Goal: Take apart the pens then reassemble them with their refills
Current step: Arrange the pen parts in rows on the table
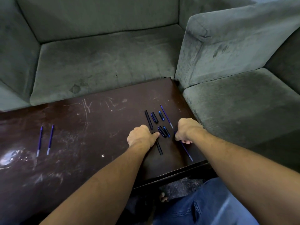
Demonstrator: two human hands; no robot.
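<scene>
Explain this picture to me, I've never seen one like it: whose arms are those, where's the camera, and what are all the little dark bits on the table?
There is no machine here. A camera worn on a person's head looks down at their own two bare arms.

The dark, scratched table stands against a grey-green sofa. Near its right end lie pen parts in rows: a black barrel, short caps and blue-tipped pieces, plus a thin blue refill. Far to the left lie two more refills.

The left hand rests on a second black barrel, its thumb beside more small parts. The right hand closes around another refill, whose end pokes out towards the viewer.
</scene>
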